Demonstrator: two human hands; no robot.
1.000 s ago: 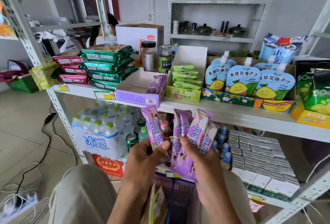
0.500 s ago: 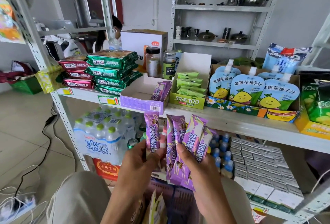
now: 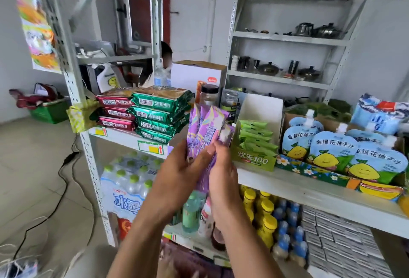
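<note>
Head view: a left hand (image 3: 177,173) and a right hand (image 3: 223,173) hold a bunch of purple snack packets (image 3: 208,129) upright before the shelf (image 3: 287,187), fingers clamped round its lower half, just beside a green display box (image 3: 254,160).

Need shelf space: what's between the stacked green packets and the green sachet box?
Head view: two jars behind; purple packets in the left hand and right hand hide the rest.

Both hands (image 3: 200,174) hold purple snack packets (image 3: 204,131) before the shelf (image 3: 309,191).
</note>
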